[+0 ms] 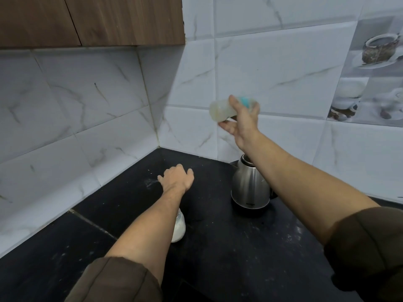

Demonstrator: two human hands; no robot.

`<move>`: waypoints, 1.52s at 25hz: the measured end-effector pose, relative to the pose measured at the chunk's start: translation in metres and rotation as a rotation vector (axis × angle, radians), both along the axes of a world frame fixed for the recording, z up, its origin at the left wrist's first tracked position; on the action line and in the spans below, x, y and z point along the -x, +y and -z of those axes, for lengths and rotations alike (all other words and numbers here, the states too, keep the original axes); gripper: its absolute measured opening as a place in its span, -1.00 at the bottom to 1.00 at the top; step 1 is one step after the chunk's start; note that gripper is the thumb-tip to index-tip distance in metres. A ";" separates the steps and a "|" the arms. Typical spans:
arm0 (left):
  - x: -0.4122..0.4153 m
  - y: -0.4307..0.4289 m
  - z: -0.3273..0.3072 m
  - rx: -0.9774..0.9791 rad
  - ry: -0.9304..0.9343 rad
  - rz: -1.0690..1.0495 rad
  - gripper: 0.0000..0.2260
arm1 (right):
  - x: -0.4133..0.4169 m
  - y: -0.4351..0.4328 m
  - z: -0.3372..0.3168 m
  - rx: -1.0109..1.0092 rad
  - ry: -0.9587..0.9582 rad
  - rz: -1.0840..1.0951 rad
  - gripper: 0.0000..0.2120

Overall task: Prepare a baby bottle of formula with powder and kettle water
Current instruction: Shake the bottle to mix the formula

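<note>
Bottle [220, 110] blurred, tilted sideways, gripped in raised right hand [242, 120] above kettle [250, 188], kettle's logo unreadable, left hand [176, 177] loosely bent, seemingly empty, over counter [218, 258].

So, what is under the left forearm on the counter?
A clear container with white powder inside stands on the black counter. The left forearm covers its top, so any lid cannot be seen.

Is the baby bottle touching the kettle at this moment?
Apart. The head view shows the right hand holding the baby bottle high, with wall tile visible between it and the kettle.
</note>
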State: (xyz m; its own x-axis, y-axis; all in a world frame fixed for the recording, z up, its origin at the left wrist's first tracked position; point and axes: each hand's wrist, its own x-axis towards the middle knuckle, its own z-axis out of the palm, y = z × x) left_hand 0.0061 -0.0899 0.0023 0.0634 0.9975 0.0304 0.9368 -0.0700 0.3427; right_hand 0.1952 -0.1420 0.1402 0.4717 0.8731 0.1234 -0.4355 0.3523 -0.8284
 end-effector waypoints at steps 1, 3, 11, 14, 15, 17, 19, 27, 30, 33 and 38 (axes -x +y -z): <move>-0.002 0.000 -0.003 -0.026 -0.007 0.009 -0.54 | 0.003 -0.002 0.001 0.035 -0.133 -0.091 -0.22; -0.005 -0.001 -0.007 -0.061 0.002 0.025 -0.55 | 0.012 -0.010 0.005 0.034 -0.333 -0.204 -0.12; -0.010 0.000 -0.009 -0.103 0.039 0.052 -0.57 | 0.023 -0.008 -0.004 -0.024 -0.221 -0.213 -0.22; -0.011 0.001 -0.013 -0.112 0.053 0.052 -0.56 | 0.029 -0.010 -0.002 -0.069 -0.282 -0.266 -0.18; -0.012 0.001 -0.014 -0.118 0.054 0.052 -0.56 | 0.027 -0.006 -0.007 -0.071 -0.127 -0.167 -0.19; -0.012 0.002 -0.015 -0.136 0.054 0.050 -0.55 | 0.020 0.004 -0.015 -0.082 0.164 -0.007 -0.27; -0.013 0.003 -0.018 -0.136 0.054 0.050 -0.55 | 0.015 0.004 -0.018 -0.061 0.083 -0.075 -0.30; -0.015 0.003 -0.022 -0.148 0.074 0.055 -0.55 | 0.009 0.011 -0.022 -0.113 0.181 -0.053 -0.26; -0.015 0.003 -0.024 -0.141 0.074 0.049 -0.55 | 0.006 0.006 -0.023 -0.081 -0.047 -0.163 -0.31; -0.015 0.003 -0.025 -0.138 0.068 0.048 -0.55 | 0.012 -0.001 -0.019 -0.121 -0.285 -0.299 -0.29; -0.013 0.003 -0.024 -0.129 0.086 0.049 -0.55 | 0.004 0.011 -0.032 -0.121 0.230 -0.050 -0.26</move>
